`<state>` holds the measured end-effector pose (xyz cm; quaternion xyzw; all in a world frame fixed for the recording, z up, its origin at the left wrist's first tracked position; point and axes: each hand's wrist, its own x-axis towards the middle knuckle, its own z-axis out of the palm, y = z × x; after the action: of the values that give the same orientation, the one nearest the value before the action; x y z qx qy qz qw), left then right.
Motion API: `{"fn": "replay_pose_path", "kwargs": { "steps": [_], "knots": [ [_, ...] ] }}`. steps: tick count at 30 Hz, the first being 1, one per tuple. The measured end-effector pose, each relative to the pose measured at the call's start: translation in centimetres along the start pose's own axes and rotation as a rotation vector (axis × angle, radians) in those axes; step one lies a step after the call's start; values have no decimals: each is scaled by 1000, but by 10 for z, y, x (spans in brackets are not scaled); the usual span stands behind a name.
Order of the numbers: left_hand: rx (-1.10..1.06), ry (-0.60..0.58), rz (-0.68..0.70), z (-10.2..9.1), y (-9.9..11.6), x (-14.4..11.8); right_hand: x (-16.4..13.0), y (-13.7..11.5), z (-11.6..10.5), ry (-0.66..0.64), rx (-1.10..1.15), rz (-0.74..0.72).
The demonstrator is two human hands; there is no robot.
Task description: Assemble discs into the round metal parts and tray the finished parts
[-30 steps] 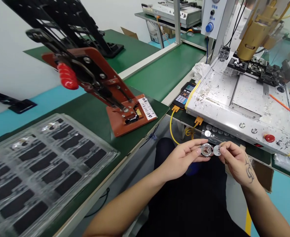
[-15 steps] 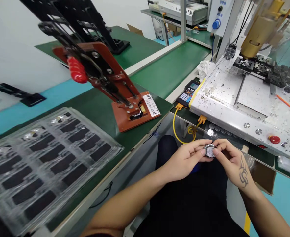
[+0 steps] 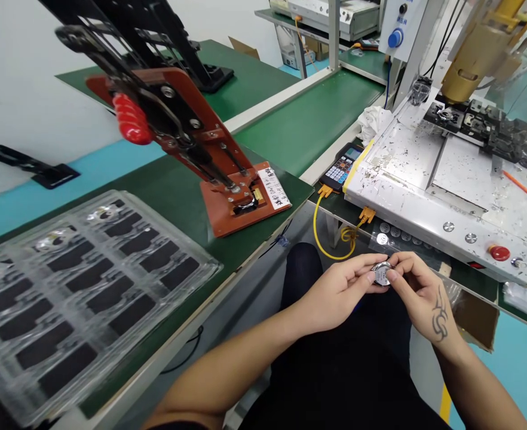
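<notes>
A small round metal part (image 3: pixel 382 273) with a silvery rim and a pale printed face is held up above my lap. My left hand (image 3: pixel 342 291) pinches its left edge between thumb and fingers. On the opposite edge, my right hand (image 3: pixel 416 291) grips it the same way, its thumb lying on the printed face. The fingertips cover parts of the rim, and the underside is hidden. Just beyond my hands, a clear sheet of round white stickers (image 3: pixel 382 239) lies on the bench below the white machine.
A red toggle press (image 3: pixel 223 206) stands on the left bench, beside a clear plastic tray (image 3: pixel 122 316) of dark pieces. The white machine (image 3: pixel 393 197) occupies the right bench. A keypad controller (image 3: pixel 343 167) and yellow cable (image 3: pixel 318 230) lie between them. A cardboard box (image 3: pixel 476 319) sits lower right.
The view has shifted slightly, so the press and tray appear a little further left and up. Both hands keep the round part, its printed face tilted a little differently.
</notes>
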<state>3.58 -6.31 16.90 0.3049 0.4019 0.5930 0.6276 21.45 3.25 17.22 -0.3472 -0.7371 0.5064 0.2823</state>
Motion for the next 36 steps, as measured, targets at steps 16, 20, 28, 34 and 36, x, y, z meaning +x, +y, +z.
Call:
{"fn": "replay_pose_path", "kwargs": {
  "steps": [16,20,28,34,36],
  "knots": [
    [342,135,127,5,-12,-1,-1,2,3,83,-337,-235],
    [495,80,167,-2,-2,-2,6,4,-2,9,-344,-229],
    [404,122,163,-10,21,0,22,-6,6,-26,52,-40],
    [309,246,161,-5,14,-3,24,-7,23,-26,278,98],
    [353,262,182,-4,15,-6,24,-10,25,-42,267,82]
  ]
}}
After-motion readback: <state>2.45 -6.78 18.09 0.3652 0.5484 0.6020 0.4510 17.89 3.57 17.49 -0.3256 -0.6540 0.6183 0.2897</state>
